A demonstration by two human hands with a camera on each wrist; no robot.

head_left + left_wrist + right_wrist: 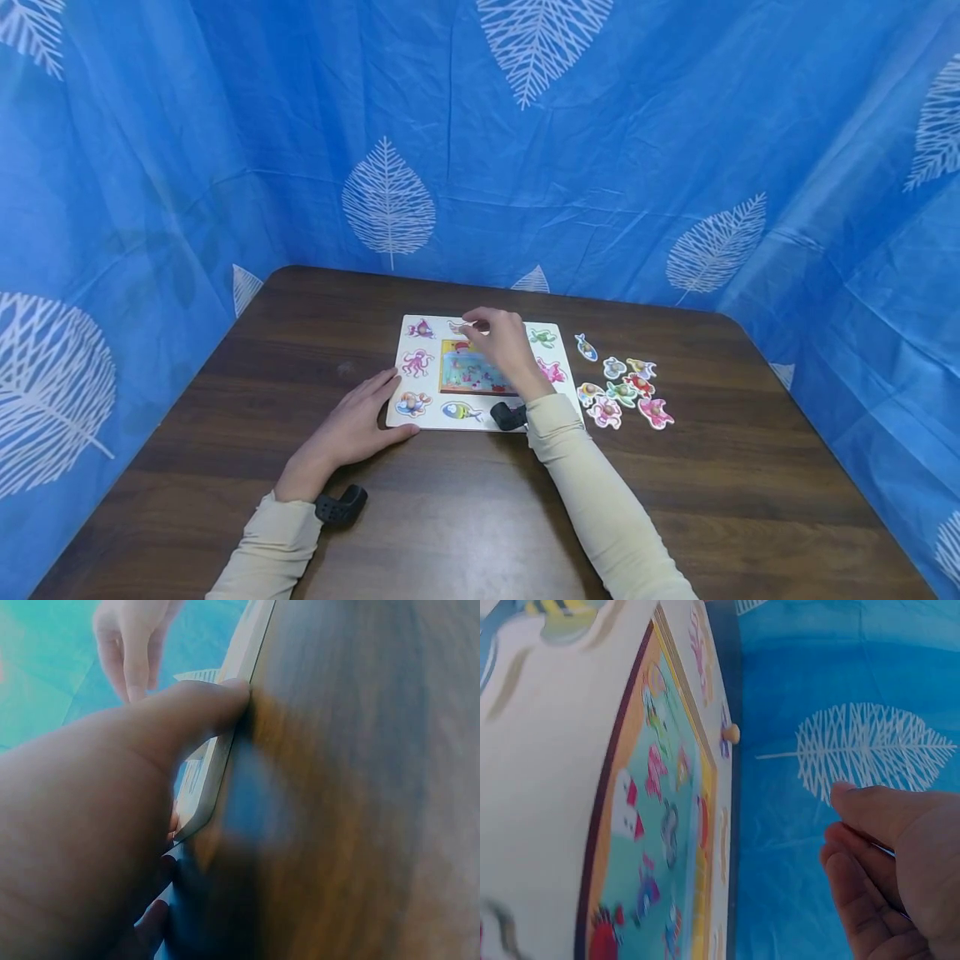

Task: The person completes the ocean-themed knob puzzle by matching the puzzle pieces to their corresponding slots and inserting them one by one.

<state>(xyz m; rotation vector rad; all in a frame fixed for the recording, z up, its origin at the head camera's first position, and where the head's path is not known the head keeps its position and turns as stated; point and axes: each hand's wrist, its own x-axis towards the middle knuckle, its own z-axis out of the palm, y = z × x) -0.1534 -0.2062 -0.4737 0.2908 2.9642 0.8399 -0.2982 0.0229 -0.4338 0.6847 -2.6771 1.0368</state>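
Head view: I see here nearly the whole puzzle board on the dark table, its painted aquarium in the middle, and near it, at 3 o'clock, the loose pieces, which neither wrist view shows.
Left wrist view: it gives closely the thickness of the board, with my left thumb touching the edge.
Right wrist view: from the side, a round knob stands out of the board.
Left hand: at the board's 8 o'clock, fingers extended by its edge, thumb spread away from them.
Right hand: above the board's 12 o'clock side, fingers loosely bent, thumb tip slightly apart from them.
Puzzle board: at 2 o'clock from my left hand, beneath my right one.
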